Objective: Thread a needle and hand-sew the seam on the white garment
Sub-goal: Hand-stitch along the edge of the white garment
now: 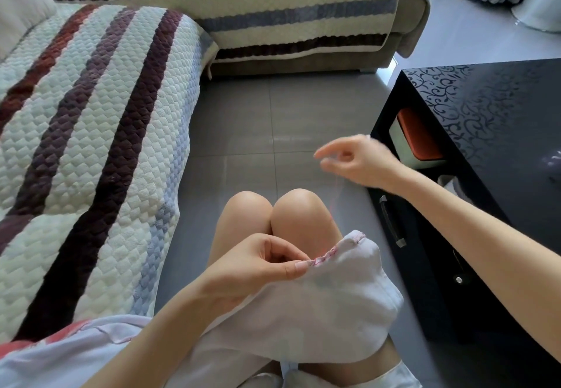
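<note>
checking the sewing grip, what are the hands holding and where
Left hand pinches the garment at its stitched seam. Right hand holds the thread by its upper end; needle not visible.

White garment bears pink stitches; cream sofa cover has maroon stripes; black table shows scrollwork.

The left hand pinches the white garment; right hand holds thread.

white garment draped over bare knees, grey tile floor w/ striped sofa & black cabinet
</note>
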A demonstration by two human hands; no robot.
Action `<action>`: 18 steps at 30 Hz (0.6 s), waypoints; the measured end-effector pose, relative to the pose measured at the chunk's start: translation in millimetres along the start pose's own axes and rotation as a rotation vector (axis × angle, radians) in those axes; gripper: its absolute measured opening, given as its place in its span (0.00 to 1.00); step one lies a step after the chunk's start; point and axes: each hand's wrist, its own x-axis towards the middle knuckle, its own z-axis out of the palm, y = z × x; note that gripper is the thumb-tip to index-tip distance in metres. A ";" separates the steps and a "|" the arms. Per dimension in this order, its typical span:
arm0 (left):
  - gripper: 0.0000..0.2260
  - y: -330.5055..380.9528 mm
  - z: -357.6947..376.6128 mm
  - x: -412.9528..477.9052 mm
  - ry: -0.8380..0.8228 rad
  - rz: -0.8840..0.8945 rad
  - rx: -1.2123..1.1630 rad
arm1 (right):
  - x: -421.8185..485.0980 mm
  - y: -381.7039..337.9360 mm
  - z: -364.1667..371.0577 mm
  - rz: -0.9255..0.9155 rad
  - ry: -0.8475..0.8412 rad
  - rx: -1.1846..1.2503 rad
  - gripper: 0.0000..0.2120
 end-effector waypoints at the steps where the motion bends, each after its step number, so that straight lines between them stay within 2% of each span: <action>1: 0.03 -0.1 0.0 0.5 -0.004 0.003 0.002 | -15.5 -14.3 0.3 -0.076 -0.207 0.151 0.06; 3: 0.01 -0.6 0.0 1.5 -0.007 0.010 0.007 | -40.5 -33.1 -1.6 -0.140 -0.561 0.213 0.06; 4: 0.01 -0.8 0.2 1.7 -0.004 0.013 0.011 | -48.6 -37.7 -1.8 -0.151 -0.676 0.191 0.08; 6: 0.02 -0.8 0.0 2.1 -0.001 0.014 0.022 | -57.0 -39.7 0.3 -0.181 -0.774 0.145 0.09; 12: 0.04 -2.0 0.8 1.8 -0.012 0.019 0.016 | -58.4 -34.8 11.2 -0.217 -0.715 0.152 0.01; 15: 0.01 -0.8 1.5 1.2 0.003 0.018 0.013 | -56.0 -36.7 8.1 -0.212 -0.708 0.198 0.03; 18: 0.04 -0.6 0.7 1.0 0.012 0.012 0.019 | -52.1 -37.5 5.1 -0.219 -0.676 0.189 0.04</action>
